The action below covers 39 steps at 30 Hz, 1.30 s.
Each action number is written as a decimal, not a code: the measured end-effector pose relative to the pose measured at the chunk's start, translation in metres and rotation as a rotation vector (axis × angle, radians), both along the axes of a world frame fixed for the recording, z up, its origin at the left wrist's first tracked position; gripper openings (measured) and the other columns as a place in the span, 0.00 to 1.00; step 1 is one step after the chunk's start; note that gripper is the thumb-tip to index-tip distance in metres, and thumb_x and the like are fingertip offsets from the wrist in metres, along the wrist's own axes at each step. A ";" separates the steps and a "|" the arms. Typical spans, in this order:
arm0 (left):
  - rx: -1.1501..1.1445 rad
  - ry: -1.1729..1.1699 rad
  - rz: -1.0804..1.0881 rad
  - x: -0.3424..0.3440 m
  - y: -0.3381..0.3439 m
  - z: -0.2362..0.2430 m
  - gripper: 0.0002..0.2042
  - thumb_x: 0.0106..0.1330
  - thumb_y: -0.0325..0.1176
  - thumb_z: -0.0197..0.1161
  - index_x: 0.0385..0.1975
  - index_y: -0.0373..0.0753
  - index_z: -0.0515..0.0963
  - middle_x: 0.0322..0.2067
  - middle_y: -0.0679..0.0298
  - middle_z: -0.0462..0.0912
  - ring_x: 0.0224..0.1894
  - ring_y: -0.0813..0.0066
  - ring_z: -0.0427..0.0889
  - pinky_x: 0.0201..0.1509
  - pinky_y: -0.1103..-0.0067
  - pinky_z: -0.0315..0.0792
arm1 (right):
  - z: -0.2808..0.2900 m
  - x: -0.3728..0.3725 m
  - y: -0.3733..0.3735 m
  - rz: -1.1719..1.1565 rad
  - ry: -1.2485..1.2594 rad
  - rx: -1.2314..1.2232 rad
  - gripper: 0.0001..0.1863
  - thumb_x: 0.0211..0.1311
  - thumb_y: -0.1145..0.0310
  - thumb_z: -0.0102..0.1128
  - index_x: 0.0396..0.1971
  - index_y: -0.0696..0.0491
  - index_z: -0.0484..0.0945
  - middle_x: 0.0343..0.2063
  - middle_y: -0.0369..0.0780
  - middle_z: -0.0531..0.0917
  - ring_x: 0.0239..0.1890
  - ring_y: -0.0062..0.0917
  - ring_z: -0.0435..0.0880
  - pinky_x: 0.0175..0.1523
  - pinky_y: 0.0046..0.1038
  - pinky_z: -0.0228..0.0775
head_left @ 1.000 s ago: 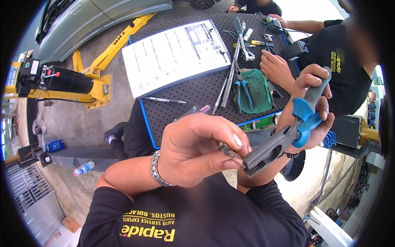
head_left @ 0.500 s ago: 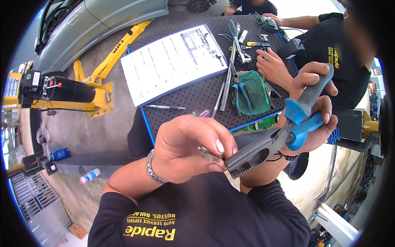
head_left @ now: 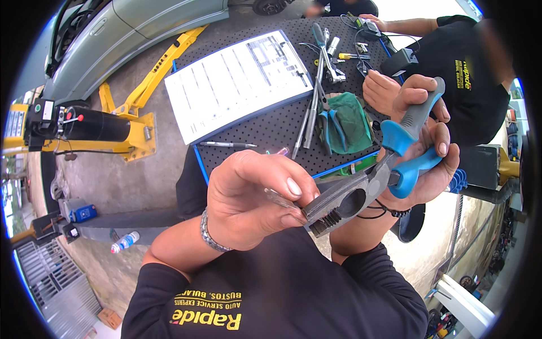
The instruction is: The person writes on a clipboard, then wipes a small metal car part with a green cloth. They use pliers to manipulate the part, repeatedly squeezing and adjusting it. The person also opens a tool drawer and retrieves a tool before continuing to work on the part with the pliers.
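Note:
My right hand (head_left: 432, 161) is wrapped round the blue-and-grey handles of a pair of combination pliers (head_left: 353, 200), held above my lap. The handles stand somewhat apart, and the dark jaws point left toward my left hand (head_left: 248, 198). Between thumb and forefinger, my left hand pinches a small thin metal piece (head_left: 279, 199). One end of the piece meets the tip of the jaws; I cannot tell whether they grip it. Beyond my hands, a second pair of blue-handled pliers (head_left: 333, 131) lies beside a green cloth (head_left: 351, 121).
The black perforated table (head_left: 226, 164) bears a clipboard with a printed sheet (head_left: 237, 85), a pen (head_left: 228, 144), long metal bars (head_left: 309, 121) and a ratchet (head_left: 335, 72). A co-worker's hand (head_left: 381, 90) rests at its right side. A yellow car lift (head_left: 135, 135) stands left.
The pliers' handles have tilted and shifted slightly left with my right hand. My left hand has moved a little left, still pinching the piece. The co-worker's hand has drawn back to the right.

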<state>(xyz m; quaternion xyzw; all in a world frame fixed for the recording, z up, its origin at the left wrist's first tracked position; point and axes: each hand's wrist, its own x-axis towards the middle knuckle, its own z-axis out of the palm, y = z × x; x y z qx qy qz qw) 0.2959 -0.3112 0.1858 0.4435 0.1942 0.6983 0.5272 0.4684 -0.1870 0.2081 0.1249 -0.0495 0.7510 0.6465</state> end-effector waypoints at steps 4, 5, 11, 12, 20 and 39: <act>0.046 -0.135 -0.012 0.002 -0.002 -0.005 0.14 0.56 0.17 0.67 0.40 0.35 0.72 0.36 0.49 0.80 0.40 0.65 0.82 0.46 0.73 0.77 | 0.002 0.001 -0.005 0.123 0.059 0.083 0.12 0.46 0.71 0.58 0.09 0.53 0.68 0.39 0.42 0.72 0.60 0.40 0.63 0.64 0.51 0.55; 0.048 -0.131 -0.019 0.001 -0.001 -0.005 0.14 0.56 0.16 0.67 0.40 0.35 0.72 0.36 0.49 0.80 0.41 0.65 0.82 0.46 0.73 0.77 | 0.002 -0.001 -0.003 0.093 0.059 0.078 0.12 0.46 0.71 0.58 0.09 0.53 0.67 0.39 0.42 0.72 0.60 0.40 0.64 0.64 0.51 0.56; 0.087 -0.133 -0.032 -0.002 0.003 -0.003 0.14 0.57 0.16 0.65 0.40 0.35 0.72 0.36 0.48 0.80 0.40 0.64 0.83 0.45 0.72 0.78 | 0.013 -0.007 -0.005 -0.008 0.042 0.011 0.14 0.46 0.69 0.55 0.08 0.53 0.62 0.36 0.42 0.71 0.57 0.42 0.64 0.60 0.48 0.62; 0.099 -0.134 -0.026 -0.002 0.004 -0.002 0.13 0.57 0.16 0.65 0.40 0.35 0.72 0.36 0.48 0.80 0.40 0.64 0.83 0.45 0.72 0.78 | 0.012 -0.005 -0.004 0.000 0.052 0.010 0.14 0.46 0.69 0.55 0.09 0.53 0.62 0.36 0.41 0.71 0.57 0.42 0.65 0.60 0.47 0.63; 0.112 -0.106 -0.083 -0.005 0.003 0.003 0.12 0.57 0.15 0.65 0.39 0.33 0.74 0.37 0.47 0.80 0.37 0.63 0.84 0.39 0.75 0.79 | 0.017 -0.016 -0.006 -0.006 0.137 0.047 0.11 0.44 0.69 0.54 0.10 0.51 0.64 0.33 0.38 0.72 0.58 0.40 0.63 0.56 0.46 0.64; 0.130 -0.061 -0.038 -0.002 -0.001 0.002 0.13 0.54 0.14 0.67 0.38 0.31 0.75 0.34 0.46 0.81 0.36 0.59 0.84 0.40 0.69 0.80 | 0.019 -0.013 -0.009 -0.042 0.083 -0.032 0.14 0.40 0.68 0.55 0.05 0.52 0.61 0.26 0.43 0.68 0.51 0.37 0.66 0.49 0.39 0.65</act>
